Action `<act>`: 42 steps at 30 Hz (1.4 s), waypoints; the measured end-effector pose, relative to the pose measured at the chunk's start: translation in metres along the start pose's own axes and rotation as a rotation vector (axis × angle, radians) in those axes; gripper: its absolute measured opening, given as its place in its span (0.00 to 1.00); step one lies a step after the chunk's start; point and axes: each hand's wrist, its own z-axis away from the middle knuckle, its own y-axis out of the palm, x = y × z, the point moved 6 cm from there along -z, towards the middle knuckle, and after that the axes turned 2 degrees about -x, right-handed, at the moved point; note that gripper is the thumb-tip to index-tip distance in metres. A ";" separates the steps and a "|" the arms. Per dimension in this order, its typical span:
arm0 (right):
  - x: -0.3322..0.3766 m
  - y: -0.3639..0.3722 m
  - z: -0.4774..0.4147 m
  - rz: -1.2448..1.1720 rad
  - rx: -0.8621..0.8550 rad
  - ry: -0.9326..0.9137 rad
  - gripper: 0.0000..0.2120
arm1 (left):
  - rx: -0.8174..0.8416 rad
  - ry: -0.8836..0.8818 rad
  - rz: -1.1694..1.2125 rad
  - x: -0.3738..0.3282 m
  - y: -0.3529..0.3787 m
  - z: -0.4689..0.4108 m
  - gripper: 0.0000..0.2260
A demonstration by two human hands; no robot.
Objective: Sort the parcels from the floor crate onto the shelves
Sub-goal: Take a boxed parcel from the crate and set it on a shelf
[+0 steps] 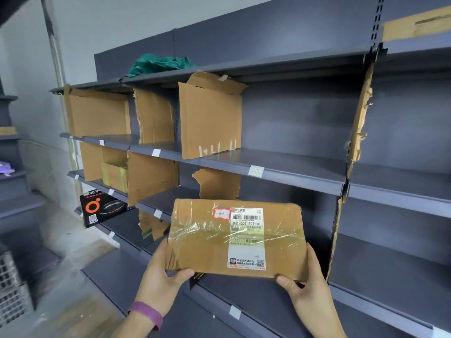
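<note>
Grey metal shelves (292, 172), divided by upright cardboard sheets (210, 118), are seen across the whole background. Far to the left of the left hand (163, 276), low down, a white mesh crate (12, 296) is partly seen, blurred. Above and to the left of this hand a black box (102, 208) with an orange ring is laid on a shelf, and high above it a green bag (158, 64) is placed on the top shelf. A brown taped parcel (202, 240) with a white label (246, 237) is held up before the shelves. Its lower left corner is gripped by the left hand, on whose wrist a purple wristband (146, 313) is worn. Its lower right corner is gripped by the right hand (310, 286).
</note>
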 end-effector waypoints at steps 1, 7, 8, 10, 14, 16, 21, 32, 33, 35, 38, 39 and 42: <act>-0.001 -0.001 -0.003 0.014 -0.021 0.005 0.45 | 0.014 0.014 0.006 0.000 0.004 -0.007 0.31; 0.000 -0.003 -0.008 0.081 -0.138 0.019 0.44 | 0.149 0.073 0.058 0.013 0.031 -0.059 0.32; 0.002 -0.003 -0.005 0.087 -0.157 0.016 0.43 | 0.186 0.064 0.066 0.017 0.035 -0.066 0.32; 0.007 0.001 0.003 0.088 -0.204 0.009 0.41 | 0.255 0.077 0.080 0.025 0.040 -0.079 0.33; 0.020 0.018 0.024 0.077 -0.289 0.004 0.40 | 0.355 0.130 0.104 0.033 0.038 -0.100 0.33; 0.029 0.028 0.032 0.070 -0.306 -0.008 0.37 | 0.378 0.128 0.122 0.035 0.032 -0.106 0.32; 0.071 0.033 0.044 0.111 -0.375 -0.039 0.38 | 0.382 0.151 0.161 0.024 0.011 -0.115 0.32; 0.209 -0.029 -0.031 0.265 -0.549 -0.303 0.39 | 0.274 0.489 0.357 -0.131 -0.023 -0.184 0.25; 0.212 -0.034 -0.043 0.284 -0.556 -0.307 0.37 | 0.273 0.505 0.355 -0.140 -0.017 -0.191 0.22; 0.214 -0.043 -0.069 0.297 -0.562 -0.317 0.34 | 0.240 0.508 0.356 -0.154 -0.006 -0.207 0.20; 0.214 -0.056 -0.105 0.274 -0.554 -0.318 0.30 | 0.201 0.481 0.351 -0.168 0.011 -0.231 0.20; 0.214 -0.059 -0.116 0.268 -0.546 -0.320 0.30 | 0.185 0.467 0.342 -0.169 0.016 -0.240 0.23; 0.212 -0.061 -0.147 0.264 -0.509 -0.311 0.33 | 0.146 0.434 0.320 -0.171 0.029 -0.260 0.29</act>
